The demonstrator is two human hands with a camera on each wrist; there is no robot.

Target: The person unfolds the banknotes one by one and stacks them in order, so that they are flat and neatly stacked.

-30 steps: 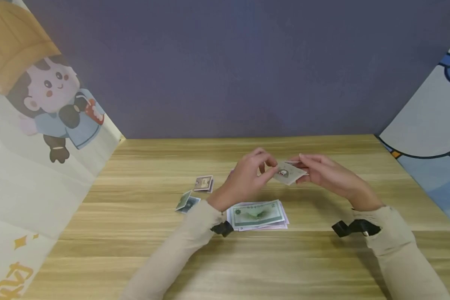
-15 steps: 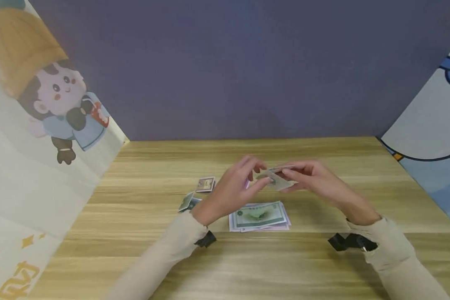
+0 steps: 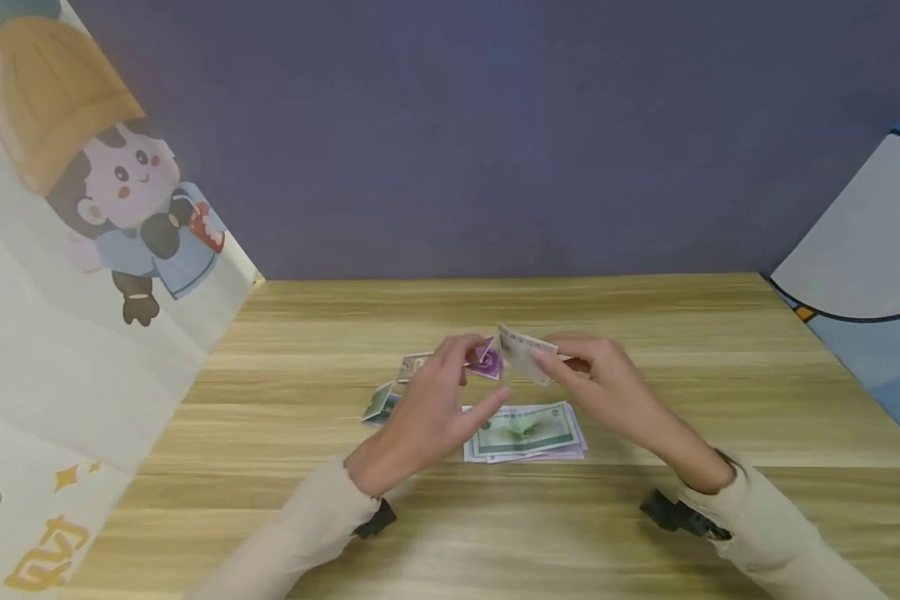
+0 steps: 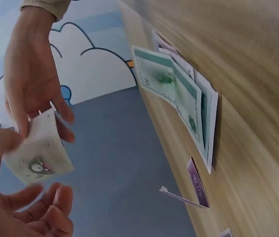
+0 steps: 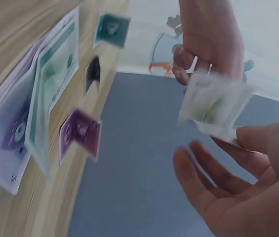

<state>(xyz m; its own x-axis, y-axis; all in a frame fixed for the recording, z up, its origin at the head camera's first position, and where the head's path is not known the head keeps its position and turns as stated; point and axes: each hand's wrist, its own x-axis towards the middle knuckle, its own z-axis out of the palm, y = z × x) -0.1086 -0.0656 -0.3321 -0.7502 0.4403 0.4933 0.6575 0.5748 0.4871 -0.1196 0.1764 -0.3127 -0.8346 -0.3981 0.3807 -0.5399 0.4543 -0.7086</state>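
The wooden table [image 3: 540, 529] carries everything in play. The left hand [image 3: 427, 408] reaches in from about seven o'clock; its thumb stands away from loosely bent fingers, and nothing appears to be grasped in them. The right hand [image 3: 607, 383] comes in from about four o'clock, pinching a pale banknote [image 3: 523, 357] between thumb and fingers, well clear of the tabletop.

Between the wrists lies a stack of notes [image 3: 527, 432], a green one uppermost, its edges uneven; these look unfolded, and how many there are cannot be told. The pale banknote is at twelve o'clock from this stack and seems bent into panels, though blur in the right wrist view hides how crisp the crease is.

Smallest are three folded notes, each with a flap lifted: purple note [image 3: 489, 360] at eleven o'clock from the stack, brown note [image 3: 411, 367] at ten, green note [image 3: 382, 403] just past nine. Judging by this, folding is partway along: three folded, one in hand, the stack yet unfolded.
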